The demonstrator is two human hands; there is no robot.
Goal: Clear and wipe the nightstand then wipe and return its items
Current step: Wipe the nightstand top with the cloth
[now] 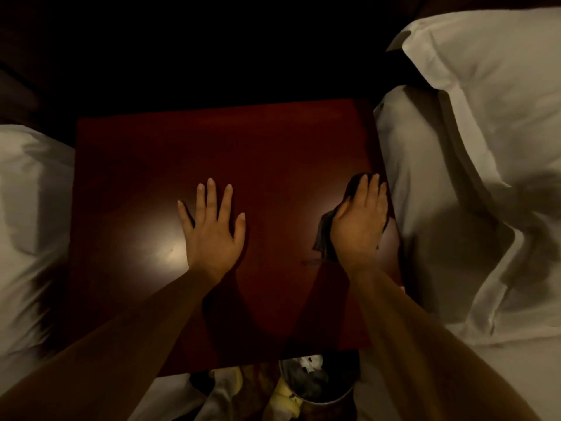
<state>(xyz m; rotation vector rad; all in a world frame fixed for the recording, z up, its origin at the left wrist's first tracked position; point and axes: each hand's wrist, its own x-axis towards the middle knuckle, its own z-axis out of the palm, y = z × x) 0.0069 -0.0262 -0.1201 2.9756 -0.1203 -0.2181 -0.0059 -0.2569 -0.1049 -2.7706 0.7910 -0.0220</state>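
The dark red wooden nightstand [243,147] fills the middle of the view, its top bare and glossy. My left hand [214,229] lies flat on the top, fingers spread, holding nothing. My right hand [361,226] presses a dark cloth [324,235] flat against the top near the nightstand's right edge. The cloth shows to the left of the hand and past the fingertips. No nightstand items are visible on the top.
White bedding and a pillow [473,123] lie close along the right edge. More white bedding [27,208] sits on the left. A metal bin [315,387] with crumpled rubbish stands below the nightstand's front edge. The back is in darkness.
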